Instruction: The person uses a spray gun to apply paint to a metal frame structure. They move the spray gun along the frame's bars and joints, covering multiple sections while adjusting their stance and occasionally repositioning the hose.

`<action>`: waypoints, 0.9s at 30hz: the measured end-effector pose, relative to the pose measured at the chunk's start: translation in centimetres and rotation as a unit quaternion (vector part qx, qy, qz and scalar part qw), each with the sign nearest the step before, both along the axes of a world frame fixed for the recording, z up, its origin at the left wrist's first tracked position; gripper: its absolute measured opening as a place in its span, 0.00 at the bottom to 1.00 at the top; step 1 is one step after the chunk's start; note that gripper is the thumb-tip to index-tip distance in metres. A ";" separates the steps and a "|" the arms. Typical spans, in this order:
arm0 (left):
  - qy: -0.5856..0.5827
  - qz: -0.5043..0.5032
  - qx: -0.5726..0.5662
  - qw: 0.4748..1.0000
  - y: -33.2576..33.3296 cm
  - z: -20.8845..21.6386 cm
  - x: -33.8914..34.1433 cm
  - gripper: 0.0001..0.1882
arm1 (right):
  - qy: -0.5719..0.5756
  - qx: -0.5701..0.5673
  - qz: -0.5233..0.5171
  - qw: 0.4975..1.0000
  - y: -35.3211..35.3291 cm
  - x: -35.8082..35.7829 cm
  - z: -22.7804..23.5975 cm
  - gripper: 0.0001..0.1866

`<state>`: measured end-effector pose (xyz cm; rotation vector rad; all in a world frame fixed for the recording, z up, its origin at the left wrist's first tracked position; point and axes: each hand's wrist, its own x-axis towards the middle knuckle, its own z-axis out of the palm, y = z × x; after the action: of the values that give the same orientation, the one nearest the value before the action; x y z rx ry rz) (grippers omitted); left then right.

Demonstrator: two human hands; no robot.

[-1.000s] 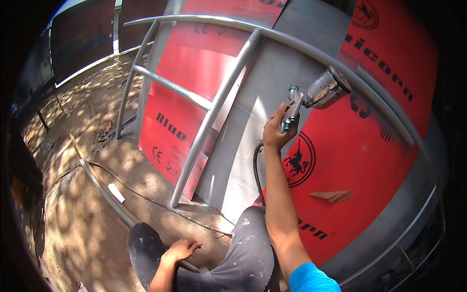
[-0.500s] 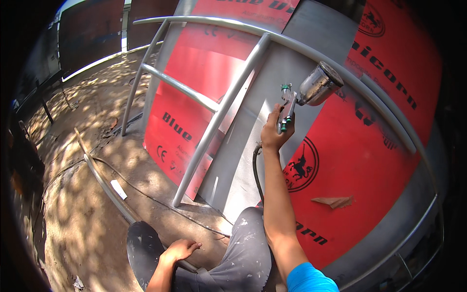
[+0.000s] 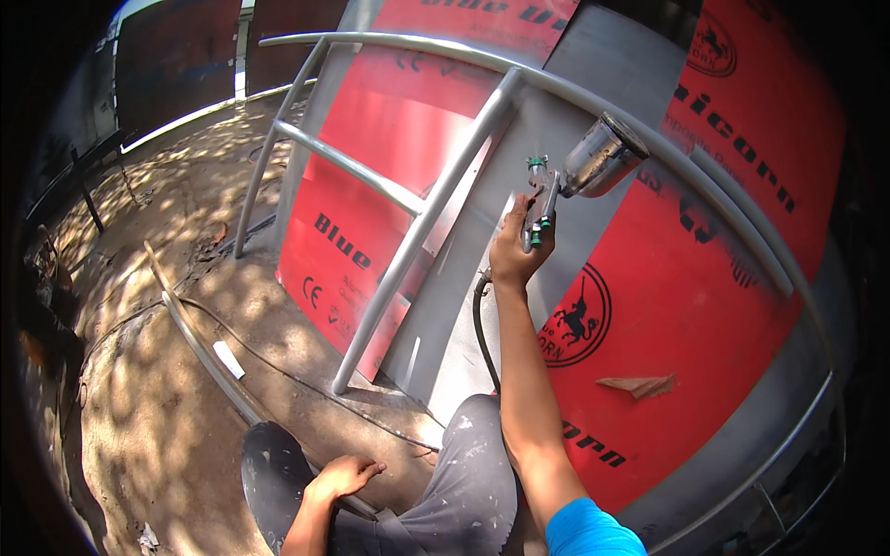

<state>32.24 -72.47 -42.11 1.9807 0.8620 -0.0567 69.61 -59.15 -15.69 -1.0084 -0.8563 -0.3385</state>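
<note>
My right hand is wrapped around a paint spray gun with green fittings and a metal paint cup tilted out to its right. From below the grip a dark hose runs down toward my knee. The gun is held up in front of a silver-grey tubular metal frame, apart from its tubes; a faint mist shows near the nozzle. My left hand rests by my left thigh with nothing in it, its fingers loosely stretched out.
Red printed panels and grey sheeting stand behind the frame. A torn brown scrap lies on the red panel. On the sandy ground are a long bent tube, a thin cable and a white piece. A dark gate stands far left.
My right hand and the spray gun have shifted slightly to the left along the frame. My left hand has stayed in place.
</note>
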 end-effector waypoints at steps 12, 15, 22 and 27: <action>-0.019 -0.008 0.002 1.000 0.1 -0.4 -0.1 0.29 | -0.007 0.153 -0.117 0.981 -2.3 1.3 1.3 0.15; -0.013 -0.009 0.002 1.000 0.1 -0.5 -0.1 0.29 | 0.015 0.135 -0.090 0.987 -2.7 1.5 1.1 0.15; -0.015 -0.005 0.007 1.000 -0.1 -0.1 -0.2 0.30 | 0.080 0.008 0.014 0.997 -2.4 1.0 0.3 0.11; -0.017 0.009 0.010 1.000 -0.2 0.4 -0.6 0.29 | 0.042 -0.010 0.133 0.990 -2.1 -1.2 0.5 0.13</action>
<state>31.66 -72.65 -41.71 1.9868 0.8622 -0.0040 68.37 -61.21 -15.16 -0.9067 -0.9065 -0.0595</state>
